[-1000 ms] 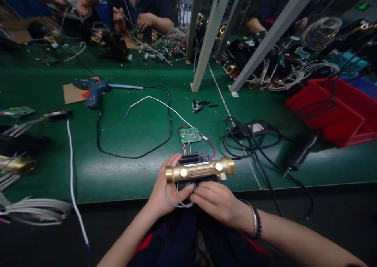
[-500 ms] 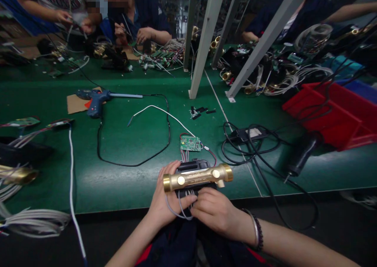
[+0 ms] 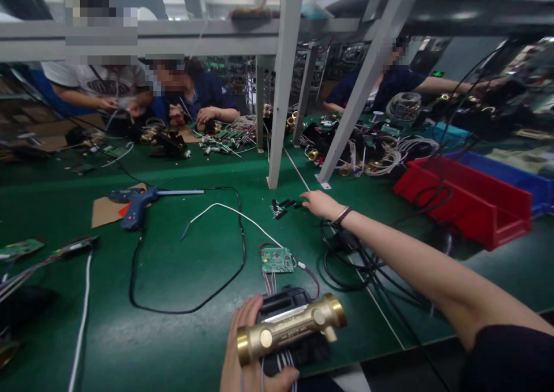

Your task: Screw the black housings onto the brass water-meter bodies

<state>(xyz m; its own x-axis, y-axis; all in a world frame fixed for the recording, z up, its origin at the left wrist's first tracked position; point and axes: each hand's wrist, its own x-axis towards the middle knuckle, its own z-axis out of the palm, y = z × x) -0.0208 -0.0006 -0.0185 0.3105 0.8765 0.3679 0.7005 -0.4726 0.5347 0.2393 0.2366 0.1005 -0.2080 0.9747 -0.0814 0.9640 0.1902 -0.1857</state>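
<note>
My left hand [image 3: 242,346] is wrapped round a brass pipe fitting [image 3: 291,326] with threaded ends and the black plastic housing [image 3: 289,299] beneath it. Grey wires [image 3: 283,360] run from the housing past my thumb. A green circuit board [image 3: 277,260] lies on the bench just beyond, joined to the housing by thin wires; a white cable [image 3: 242,214] leads away from it. My right hand [image 3: 322,205] reaches far forward, its fingers closed together at the end of a small black strip [image 3: 298,205]. Beside it lie several similar black pieces with thin white leads [image 3: 280,208].
A blue glue gun [image 3: 136,204] rests on cardboard [image 3: 101,212] at the left, its black cord looping across the green bench [image 3: 173,276]. Black cables [image 3: 341,282] coil beneath my right arm. A red bin [image 3: 467,201] stands right. Metal posts [image 3: 285,92] rise ahead; co-workers sit beyond.
My right hand has left the housing and stretched forward to the small black pieces. My left hand still holds the fitting and housing. The camera view has tilted up.
</note>
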